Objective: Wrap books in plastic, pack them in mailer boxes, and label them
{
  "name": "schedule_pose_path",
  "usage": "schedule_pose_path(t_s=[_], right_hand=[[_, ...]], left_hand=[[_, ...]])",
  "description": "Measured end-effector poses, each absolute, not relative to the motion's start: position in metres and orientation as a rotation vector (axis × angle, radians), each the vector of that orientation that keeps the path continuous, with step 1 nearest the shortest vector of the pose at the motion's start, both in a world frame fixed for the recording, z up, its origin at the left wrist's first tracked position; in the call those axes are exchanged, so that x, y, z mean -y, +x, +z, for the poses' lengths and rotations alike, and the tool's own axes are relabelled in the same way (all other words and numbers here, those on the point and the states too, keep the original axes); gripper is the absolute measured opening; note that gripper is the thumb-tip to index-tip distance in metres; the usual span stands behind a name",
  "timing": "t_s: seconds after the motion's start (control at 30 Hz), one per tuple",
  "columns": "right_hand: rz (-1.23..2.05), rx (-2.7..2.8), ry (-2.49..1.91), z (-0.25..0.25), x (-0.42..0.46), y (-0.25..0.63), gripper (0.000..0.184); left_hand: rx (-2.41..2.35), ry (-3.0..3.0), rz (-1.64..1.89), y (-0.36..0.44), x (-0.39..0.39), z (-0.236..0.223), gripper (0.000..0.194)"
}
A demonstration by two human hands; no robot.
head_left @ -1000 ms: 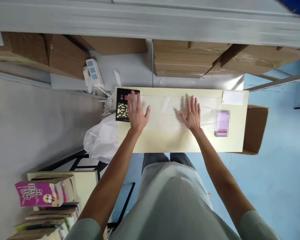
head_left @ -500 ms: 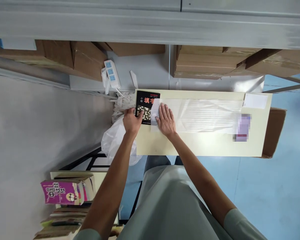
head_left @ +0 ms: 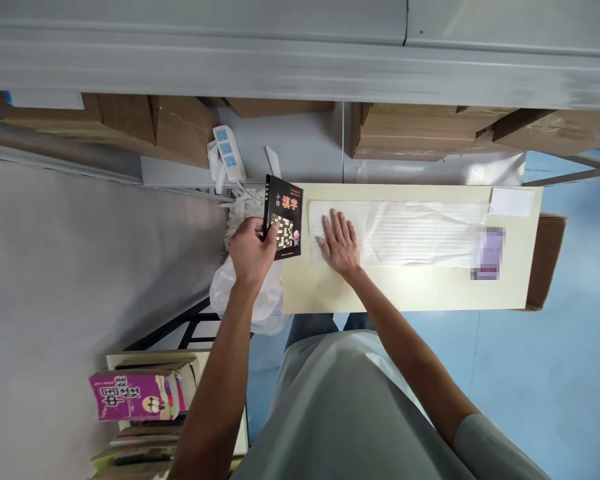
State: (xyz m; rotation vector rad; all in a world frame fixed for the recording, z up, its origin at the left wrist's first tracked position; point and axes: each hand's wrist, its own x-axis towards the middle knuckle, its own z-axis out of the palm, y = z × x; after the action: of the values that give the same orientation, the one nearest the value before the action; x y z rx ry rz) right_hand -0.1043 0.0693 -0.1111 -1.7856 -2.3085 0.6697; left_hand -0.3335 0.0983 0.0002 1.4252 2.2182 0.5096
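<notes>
My left hand (head_left: 253,252) grips the spine side of a black book (head_left: 286,217) whose cover carries red characters and a crossword-like grid. The book is tilted over the left end of a cream tabletop (head_left: 410,293). Flat on the white translucent sheets (head_left: 415,233) rests my right hand (head_left: 341,245), fingers spread, holding nothing. A blurred purple item (head_left: 489,253) lies at the right end of the sheets, near a white card (head_left: 511,201).
Cardboard boxes (head_left: 415,133) line the shelf behind the table, with a power strip (head_left: 230,153) left of them. A white plastic bag (head_left: 267,300) hangs by the table's left end. Lower left, a purple book (head_left: 133,397) tops several stacked books.
My left hand has lifted the black book and drawn it left, out from under the sheets' left end. My right hand has shifted slightly right on the sheets, which now lie flat.
</notes>
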Motion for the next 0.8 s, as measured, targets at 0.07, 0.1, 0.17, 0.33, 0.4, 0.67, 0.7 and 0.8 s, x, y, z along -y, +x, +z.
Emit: schedule_pose_path(t_s=[0.07,0.1,0.17,0.33,0.4,0.67,0.7,0.8], right_hand=[[0.749,2.29,-1.758,-0.105,-0.073,-0.101,0.07],[0.813,2.25,-1.737,-0.1,-0.075,-0.097,0.07],[0.988,2.068,-1.685,-0.087,-0.079,-0.088,0.072],[1.397,1.377,-1.55,-0.045,-0.072,-0.046,0.077],[1.455,1.229,-1.563,-0.035,-0.065,-0.026,0.06],[1.079,1.564,-1.868,-0.056,-0.052,0.032,0.051],[1.039,1.621,-1.885,-0.064,-0.052,0.033,0.053],[1.006,1.671,-1.913,-0.085,-0.048,0.029,0.058]], left_hand=[[-2.209,1.392,0.581,-0.338,-0.092,0.025,0.032],[-2.169,1.337,0.631,-0.339,-0.088,0.034,0.034],[-2.021,1.169,0.757,-0.333,-0.078,0.043,0.039],[-1.621,0.769,0.877,-0.283,-0.056,0.022,0.05],[-1.57,0.735,0.84,-0.256,-0.049,0.004,0.048],[-1.665,1.047,0.778,-0.198,-0.043,-0.06,0.029],[-1.715,1.072,0.762,-0.197,-0.044,-0.066,0.025],[-1.836,1.095,0.701,-0.196,-0.047,-0.082,0.019]])
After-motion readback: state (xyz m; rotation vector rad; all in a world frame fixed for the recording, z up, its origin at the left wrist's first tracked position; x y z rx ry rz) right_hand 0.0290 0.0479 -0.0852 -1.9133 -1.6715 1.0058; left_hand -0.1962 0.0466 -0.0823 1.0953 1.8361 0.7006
